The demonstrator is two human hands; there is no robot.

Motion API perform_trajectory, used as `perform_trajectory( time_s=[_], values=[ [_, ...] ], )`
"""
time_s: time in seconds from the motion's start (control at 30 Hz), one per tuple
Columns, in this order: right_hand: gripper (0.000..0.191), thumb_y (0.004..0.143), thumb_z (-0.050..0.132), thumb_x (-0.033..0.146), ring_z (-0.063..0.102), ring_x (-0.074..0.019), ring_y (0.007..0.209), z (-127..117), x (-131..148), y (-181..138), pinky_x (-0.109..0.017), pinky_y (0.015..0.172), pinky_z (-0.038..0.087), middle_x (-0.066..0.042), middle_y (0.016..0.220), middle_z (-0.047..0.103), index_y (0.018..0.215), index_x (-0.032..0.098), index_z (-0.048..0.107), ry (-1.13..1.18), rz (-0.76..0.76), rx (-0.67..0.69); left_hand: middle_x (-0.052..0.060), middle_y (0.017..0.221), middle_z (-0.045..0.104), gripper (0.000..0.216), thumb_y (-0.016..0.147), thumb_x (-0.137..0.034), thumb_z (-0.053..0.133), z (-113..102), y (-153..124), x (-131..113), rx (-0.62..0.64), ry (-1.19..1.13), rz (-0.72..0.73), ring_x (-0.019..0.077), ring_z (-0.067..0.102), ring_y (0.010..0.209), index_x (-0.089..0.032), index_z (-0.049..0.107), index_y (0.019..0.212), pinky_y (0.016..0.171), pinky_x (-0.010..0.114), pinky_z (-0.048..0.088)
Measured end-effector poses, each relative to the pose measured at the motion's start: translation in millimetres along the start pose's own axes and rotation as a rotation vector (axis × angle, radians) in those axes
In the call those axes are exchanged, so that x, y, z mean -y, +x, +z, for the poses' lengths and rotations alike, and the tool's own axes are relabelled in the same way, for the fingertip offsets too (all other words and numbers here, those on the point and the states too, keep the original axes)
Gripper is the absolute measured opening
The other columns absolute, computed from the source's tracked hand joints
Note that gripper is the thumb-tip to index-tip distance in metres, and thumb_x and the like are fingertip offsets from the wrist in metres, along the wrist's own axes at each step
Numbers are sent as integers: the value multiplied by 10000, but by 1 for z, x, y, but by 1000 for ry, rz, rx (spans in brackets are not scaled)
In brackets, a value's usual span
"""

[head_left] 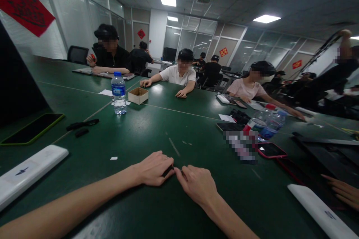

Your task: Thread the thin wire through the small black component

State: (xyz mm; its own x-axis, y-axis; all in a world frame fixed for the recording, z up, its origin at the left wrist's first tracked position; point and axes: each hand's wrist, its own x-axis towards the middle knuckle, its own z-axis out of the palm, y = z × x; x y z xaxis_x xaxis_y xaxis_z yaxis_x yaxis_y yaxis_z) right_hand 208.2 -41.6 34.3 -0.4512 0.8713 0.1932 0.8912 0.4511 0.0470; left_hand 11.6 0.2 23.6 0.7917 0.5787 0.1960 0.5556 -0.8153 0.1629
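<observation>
My left hand [157, 168] is closed round a small black object [168, 171], which shows only in part between thumb and fingers. Its kind cannot be made out. Close beside it, my right hand [198, 183] is also closed, its thumb and fingertips pinched towards the left hand's thumb. What the right fingers grip, if anything, is too small to tell. Both hands are low over the green table [134, 209], almost touching each other. A small white scrap of paper [113, 158] lies to the left of my hands.
A water bottle [119, 93] and an open box [138, 96] stand ahead. Phones [33, 129], white cases [30, 173] and two more bottles [272, 124] lie or stand at the sides. Another person's hand [343, 190] is at far right; several people sit around.
</observation>
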Motion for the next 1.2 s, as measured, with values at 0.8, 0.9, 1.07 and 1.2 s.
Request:
perform_trajectory(
  time_s=[0.8, 0.9, 1.07, 1.2],
  values=[
    [466, 973, 335, 393, 522, -102, 467, 8, -2, -3, -249, 474, 246, -22, 581, 582, 662, 175, 605, -67, -105, -171, 44, 761, 621, 172, 904, -358, 440, -5, 1, 3, 24, 45, 55, 211, 598, 702, -196, 456, 848, 683, 335, 386],
    [474, 975, 331, 391, 498, -89, 452, 8, -3, -4, -245, 470, 241, -23, 581, 579, 657, 168, 602, -49, -123, -192, 45, 760, 621, 191, 909, -375, 432, -5, 1, 3, 22, 41, 56, 212, 596, 703, -197, 454, 842, 683, 338, 387],
    [472, 978, 327, 379, 475, -77, 445, 10, -8, -2, -235, 478, 238, -20, 589, 581, 663, 163, 605, -22, -140, -202, 44, 765, 619, 211, 920, -390, 429, -4, 0, 4, 3, 48, 58, 218, 603, 710, -193, 452, 849, 685, 341, 388],
    [463, 978, 330, 355, 456, -78, 436, 9, -8, -2, -247, 485, 225, -13, 565, 566, 645, 166, 589, -18, -159, -232, 44, 783, 626, 212, 925, -394, 427, -3, 1, 4, 10, 42, 46, 219, 610, 732, -194, 450, 860, 690, 342, 394]
  ],
)
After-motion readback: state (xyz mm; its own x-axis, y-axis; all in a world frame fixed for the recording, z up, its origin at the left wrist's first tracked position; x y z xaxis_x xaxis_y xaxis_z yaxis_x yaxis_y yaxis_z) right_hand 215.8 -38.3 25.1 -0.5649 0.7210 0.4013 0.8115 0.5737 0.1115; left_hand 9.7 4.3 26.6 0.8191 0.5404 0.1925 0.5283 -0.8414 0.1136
